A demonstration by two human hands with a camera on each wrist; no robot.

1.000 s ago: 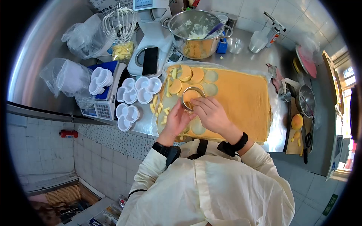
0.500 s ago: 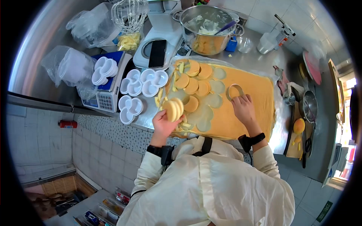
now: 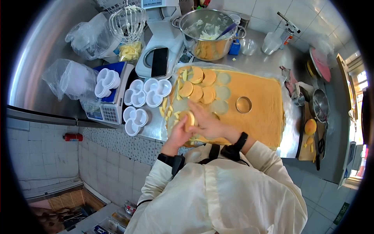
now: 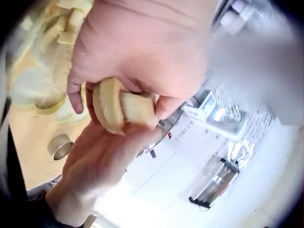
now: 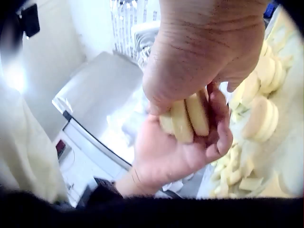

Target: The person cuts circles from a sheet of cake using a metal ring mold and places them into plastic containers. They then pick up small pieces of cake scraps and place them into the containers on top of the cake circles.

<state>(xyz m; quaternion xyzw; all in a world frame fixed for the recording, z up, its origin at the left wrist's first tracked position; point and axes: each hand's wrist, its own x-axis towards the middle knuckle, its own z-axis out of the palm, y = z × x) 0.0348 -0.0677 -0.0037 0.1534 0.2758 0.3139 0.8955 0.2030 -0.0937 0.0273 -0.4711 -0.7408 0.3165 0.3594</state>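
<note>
In the head view my left hand (image 3: 179,135) holds a small stack of thin yellow cake rounds (image 3: 189,121) over the near left part of a sheet cake (image 3: 259,124). My right hand (image 3: 210,125) comes in from the right, thumb and fingers on either side of the stack. Both wrist views show the cut edges of the rounds (image 4: 108,105) between the two hands; the right fingertips are partly hidden and blurred. On the sheet, to the right of the hands, lies a metal ring cutter (image 3: 237,105). More cut rounds (image 3: 187,89) sit at the sheet's far left.
Pale cake strips (image 3: 167,111) are scattered along the left edge. White three-cup moulds (image 3: 136,93) stand to the left, beside a scale (image 3: 109,112). Behind are a phone (image 3: 159,62) and a steel pot (image 3: 200,50). A mango (image 3: 310,127) lies on a board at right.
My right hand first worked at the ring with the left, then set it down on the sheet and came back left to the rounds. My left hand moved slightly right with the stack.
</note>
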